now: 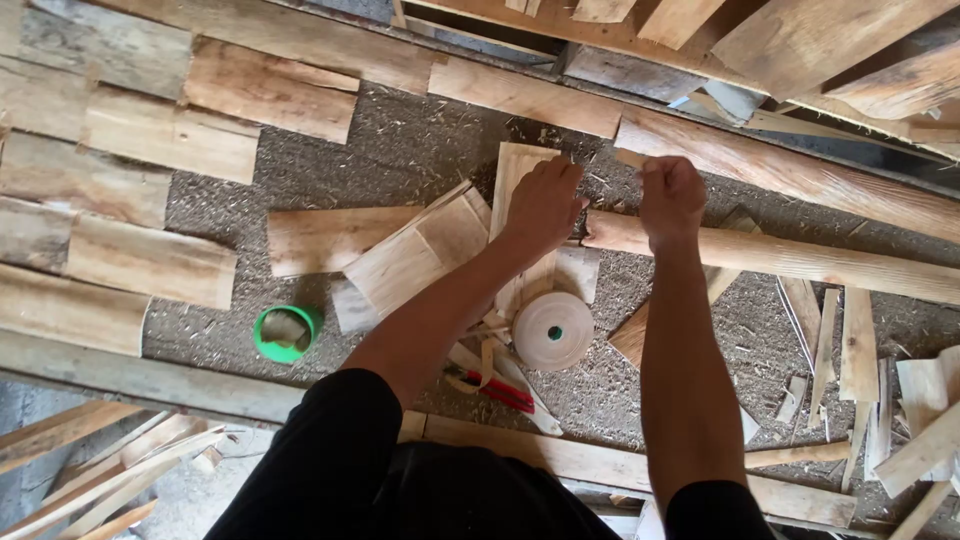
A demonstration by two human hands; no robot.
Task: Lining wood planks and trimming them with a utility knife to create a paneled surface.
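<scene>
Two hands (605,200), pale rough-sawn wooden board (520,180), upright

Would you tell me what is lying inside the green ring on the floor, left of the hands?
Inside the green ring lies a pale scrap of wood with some sawdust. The floor beneath the scrap is covered, so nothing more can be seen there.

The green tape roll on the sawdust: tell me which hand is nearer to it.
Left. The left hand is up and to the right of the green tape roll; the right hand is farther right, beyond the left.
</scene>
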